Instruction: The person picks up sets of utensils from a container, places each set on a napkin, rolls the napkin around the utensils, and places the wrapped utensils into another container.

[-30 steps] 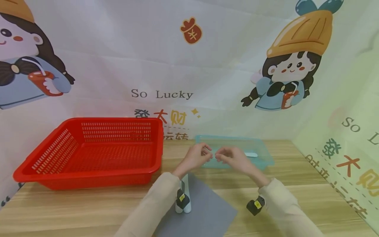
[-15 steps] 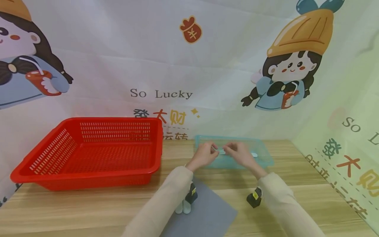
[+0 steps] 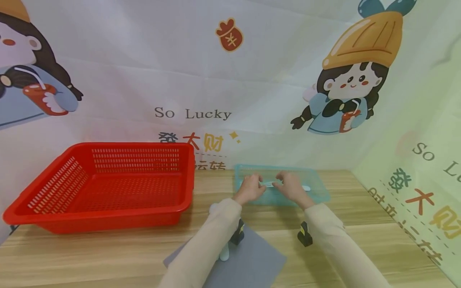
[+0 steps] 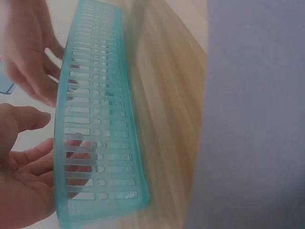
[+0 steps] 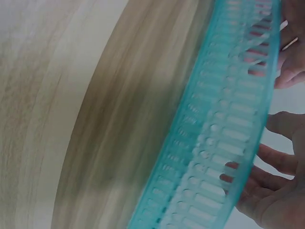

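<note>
A pale plastic fork (image 3: 269, 184) lies in the translucent teal basket (image 3: 322, 196), its tines showing between my hands. A pale rounded handle end (image 3: 306, 188) shows right of my right hand; whether it belongs to the same fork is hidden. My left hand (image 3: 251, 188) reaches over the basket's near side, its thumb apart from its loosely bent fingers. My right hand (image 3: 291, 186) hovers opposite, fingers also parted and slightly bent. In the left wrist view, the left hand (image 4: 28, 171) holds nothing visible. Through the slots in the right wrist view, fingertips of the right hand (image 5: 281, 186) show.
A large red basket (image 3: 97, 218) stands at the left. Beneath my left forearm, pale utensils (image 3: 224, 254) lie partly hidden on a grey mat (image 3: 252, 256). A printed cloth (image 3: 266, 100) hangs behind the wooden table (image 3: 360, 232).
Both hands have shifted over the teal basket and their fingers have spread from a pinched pose. The fork's tines, hidden a second ago, now show between them. The view has turned slightly right.
</note>
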Demonstrator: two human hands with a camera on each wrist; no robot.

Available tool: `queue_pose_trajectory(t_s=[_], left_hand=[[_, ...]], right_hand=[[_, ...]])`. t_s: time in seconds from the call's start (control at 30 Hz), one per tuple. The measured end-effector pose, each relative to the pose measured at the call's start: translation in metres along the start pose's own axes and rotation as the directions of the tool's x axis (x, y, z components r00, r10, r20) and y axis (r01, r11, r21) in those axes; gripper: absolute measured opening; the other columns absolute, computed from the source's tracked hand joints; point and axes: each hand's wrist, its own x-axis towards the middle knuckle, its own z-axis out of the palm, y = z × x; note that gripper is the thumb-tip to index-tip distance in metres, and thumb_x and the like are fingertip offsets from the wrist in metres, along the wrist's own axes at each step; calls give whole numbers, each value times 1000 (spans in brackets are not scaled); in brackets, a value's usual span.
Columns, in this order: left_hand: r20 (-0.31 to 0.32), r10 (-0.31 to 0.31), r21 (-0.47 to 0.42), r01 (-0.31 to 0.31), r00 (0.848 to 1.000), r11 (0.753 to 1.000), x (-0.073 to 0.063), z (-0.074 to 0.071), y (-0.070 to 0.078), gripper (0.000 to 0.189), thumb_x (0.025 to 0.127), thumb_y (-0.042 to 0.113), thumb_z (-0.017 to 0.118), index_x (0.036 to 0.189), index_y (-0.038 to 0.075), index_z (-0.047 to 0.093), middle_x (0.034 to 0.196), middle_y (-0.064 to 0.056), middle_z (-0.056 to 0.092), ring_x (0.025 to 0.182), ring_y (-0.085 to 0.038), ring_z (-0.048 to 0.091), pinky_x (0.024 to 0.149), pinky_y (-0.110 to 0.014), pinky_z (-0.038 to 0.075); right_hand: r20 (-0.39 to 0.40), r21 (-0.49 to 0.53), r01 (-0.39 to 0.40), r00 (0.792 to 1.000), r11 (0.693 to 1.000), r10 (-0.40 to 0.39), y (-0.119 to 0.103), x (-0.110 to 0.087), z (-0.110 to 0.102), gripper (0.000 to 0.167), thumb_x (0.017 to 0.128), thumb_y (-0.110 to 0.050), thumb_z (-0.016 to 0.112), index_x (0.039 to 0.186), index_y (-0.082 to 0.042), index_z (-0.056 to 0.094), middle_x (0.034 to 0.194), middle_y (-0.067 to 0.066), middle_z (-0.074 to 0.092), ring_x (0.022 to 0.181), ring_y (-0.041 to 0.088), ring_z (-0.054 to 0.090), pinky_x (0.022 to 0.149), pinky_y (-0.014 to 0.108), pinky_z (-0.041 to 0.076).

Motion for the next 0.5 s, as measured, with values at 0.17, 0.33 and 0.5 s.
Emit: queue_pose_trajectory(t_s=[0.17, 0.33, 0.5], left_hand=[[4, 10, 75, -10, 1000, 997, 29, 23, -31, 25, 84, 15, 57, 101, -4, 59, 96, -14, 64, 88, -23, 60, 73, -32, 49], [15, 79, 124, -80, 997, 989, 85, 65, -92, 27, 82, 30, 60, 82, 4, 66, 81, -2, 64, 72, -13, 59, 59, -24, 47], [142, -56, 109, 41, 988, 993, 44, 29, -37, 46, 88, 21, 53, 46, 6, 40, 42, 2, 33, 38, -8, 26, 39, -21, 25]], right_hand=[[-20, -120, -4, 1000, 993, 2, 113, 47, 71, 48, 79, -37, 64, 104, 3, 58, 102, 17, 61, 91, 32, 58, 73, 41, 49], [91, -135, -58, 993, 989, 70, 167, 72, 103, 59, 71, -39, 71, 111, 1, 56, 108, 17, 60, 96, 35, 56, 76, 43, 48], [196, -143, -108, 971, 984, 135, 158, 73, 96, 59, 70, -30, 73, 117, 0, 54, 117, 18, 55, 107, 37, 50, 87, 46, 42]])
